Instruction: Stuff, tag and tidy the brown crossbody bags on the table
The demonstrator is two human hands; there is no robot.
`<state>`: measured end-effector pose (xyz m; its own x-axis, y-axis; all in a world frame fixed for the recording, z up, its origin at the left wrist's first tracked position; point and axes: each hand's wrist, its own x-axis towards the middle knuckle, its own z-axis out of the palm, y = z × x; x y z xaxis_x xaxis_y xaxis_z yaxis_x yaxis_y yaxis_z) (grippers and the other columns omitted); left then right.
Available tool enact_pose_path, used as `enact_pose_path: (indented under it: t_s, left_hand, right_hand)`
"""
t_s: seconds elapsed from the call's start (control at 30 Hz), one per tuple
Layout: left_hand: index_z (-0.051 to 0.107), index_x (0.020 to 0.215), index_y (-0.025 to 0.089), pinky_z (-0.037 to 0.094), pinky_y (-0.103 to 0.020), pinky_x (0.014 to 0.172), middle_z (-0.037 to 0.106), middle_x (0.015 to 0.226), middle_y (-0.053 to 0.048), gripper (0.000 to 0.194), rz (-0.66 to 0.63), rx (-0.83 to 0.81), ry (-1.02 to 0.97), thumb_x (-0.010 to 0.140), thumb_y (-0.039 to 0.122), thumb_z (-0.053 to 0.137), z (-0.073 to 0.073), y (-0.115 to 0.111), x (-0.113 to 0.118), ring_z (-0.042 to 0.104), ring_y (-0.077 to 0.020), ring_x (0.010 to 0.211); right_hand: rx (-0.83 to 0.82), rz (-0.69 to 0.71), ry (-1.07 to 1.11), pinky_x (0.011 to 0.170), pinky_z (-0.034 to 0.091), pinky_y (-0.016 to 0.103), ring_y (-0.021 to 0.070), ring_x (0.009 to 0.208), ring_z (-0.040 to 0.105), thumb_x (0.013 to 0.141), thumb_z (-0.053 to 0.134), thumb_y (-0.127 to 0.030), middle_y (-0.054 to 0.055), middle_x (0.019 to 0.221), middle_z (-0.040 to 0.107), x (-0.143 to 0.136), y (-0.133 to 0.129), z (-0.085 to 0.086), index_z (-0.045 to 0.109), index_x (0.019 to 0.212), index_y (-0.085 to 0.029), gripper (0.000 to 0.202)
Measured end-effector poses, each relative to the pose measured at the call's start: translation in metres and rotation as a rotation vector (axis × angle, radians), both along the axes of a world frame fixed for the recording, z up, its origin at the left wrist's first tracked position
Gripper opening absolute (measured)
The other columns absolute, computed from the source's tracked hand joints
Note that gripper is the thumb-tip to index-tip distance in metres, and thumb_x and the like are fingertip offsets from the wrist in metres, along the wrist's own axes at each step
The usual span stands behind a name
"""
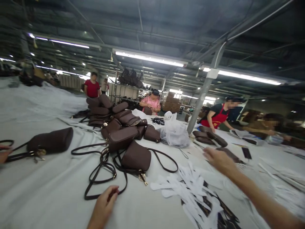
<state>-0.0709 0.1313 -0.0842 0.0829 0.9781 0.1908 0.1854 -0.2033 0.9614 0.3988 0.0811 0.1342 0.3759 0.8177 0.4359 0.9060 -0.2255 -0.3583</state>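
Observation:
My left hand [104, 203] is at the front of the table, fingers curled in and thumb near them. A dark strap [91, 196] of a brown handbag runs behind its fingertips; whether they grip it is hidden. That handbag [137, 158] lies in front of the pile, with a gold charm [142, 178] hanging from its zip. My right hand [218, 159] reaches out over the table at the right, blurred, near a flat brown piece [230, 155]. Its fingers point left and are too smeared to read. White strips [190, 187] lie below it, over dark straps [225, 208].
Brown handbags [122, 138] are heaped mid-table beside crumpled clear plastic [175, 132]. Another person's hand [3, 152] is at the left edge, by a handbag [51, 140]. A grey post [200, 101] rises beyond. Several co-workers stand around, one in a red apron [216, 118].

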Motion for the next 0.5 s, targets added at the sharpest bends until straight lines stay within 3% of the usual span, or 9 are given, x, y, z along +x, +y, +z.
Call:
enact_pose_path:
  t_s: [0.07,0.1,0.17,0.23,0.37,0.5]
  left_hand:
    - [0.07,0.09,0.02,0.056,-0.035,0.081,0.075,0.088,-0.008,0.029,-0.014,-0.02,0.001,0.074,0.043,0.06,0.0,-0.002,-0.001,0.07,-0.026,0.086]
    - [0.07,0.09,0.02,0.056,-0.035,0.08,0.075,0.087,-0.007,0.029,-0.018,-0.028,-0.001,0.075,0.043,0.059,0.0,-0.002,-0.002,0.069,-0.0256,0.085]
    - [0.07,0.089,0.02,0.056,-0.034,0.078,0.074,0.084,-0.007,0.03,-0.02,-0.036,-0.01,0.076,0.044,0.058,-0.002,-0.002,-0.003,0.069,-0.0247,0.08]
    - [0.069,0.087,0.02,0.055,-0.034,0.076,0.073,0.08,-0.006,0.031,-0.018,-0.035,-0.018,0.076,0.046,0.058,-0.004,-0.002,-0.003,0.067,-0.0239,0.076]
    - [0.069,0.085,0.019,0.054,-0.033,0.072,0.071,0.076,-0.006,0.034,-0.018,-0.043,-0.024,0.077,0.05,0.057,-0.006,-0.002,-0.002,0.065,-0.0226,0.072]
    - [0.068,0.084,0.019,0.053,-0.032,0.071,0.07,0.075,-0.005,0.033,-0.019,-0.038,-0.025,0.079,0.048,0.055,-0.003,-0.004,-0.001,0.064,-0.022,0.072]
  right_hand:
    - [-0.229,0.176,0.476,0.06,0.045,0.03,0.0197,0.063,0.06,0.075,0.061,-0.024,0.003,0.066,0.062,-0.06,0.033,-0.054,0.063,0.072,-0.02,0.005]
    - [-0.299,0.161,0.775,0.058,0.045,0.029,0.0191,0.062,0.061,0.074,0.065,-0.025,0.004,0.067,0.063,-0.091,0.048,-0.076,0.061,0.071,-0.018,0.008]
    - [-0.336,0.147,0.951,0.054,0.048,0.028,0.0182,0.061,0.062,0.075,0.069,-0.031,0.006,0.069,0.063,-0.145,0.077,-0.112,0.059,0.074,-0.015,0.018]
    - [-0.309,0.104,1.062,0.052,0.049,0.027,0.0171,0.061,0.061,0.072,0.075,-0.035,0.004,0.069,0.061,-0.184,0.101,-0.138,0.056,0.077,-0.015,0.028]
    - [-0.223,0.045,1.223,0.041,0.039,0.02,0.0115,0.046,0.05,0.067,0.079,-0.031,-0.004,0.054,0.049,-0.221,0.133,-0.161,0.049,0.069,-0.018,0.033]
    - [-0.145,0.107,1.384,0.036,0.032,0.014,0.0064,0.038,0.038,0.073,0.071,-0.02,-0.009,0.046,0.042,-0.233,0.138,-0.148,0.049,0.07,-0.018,0.022]
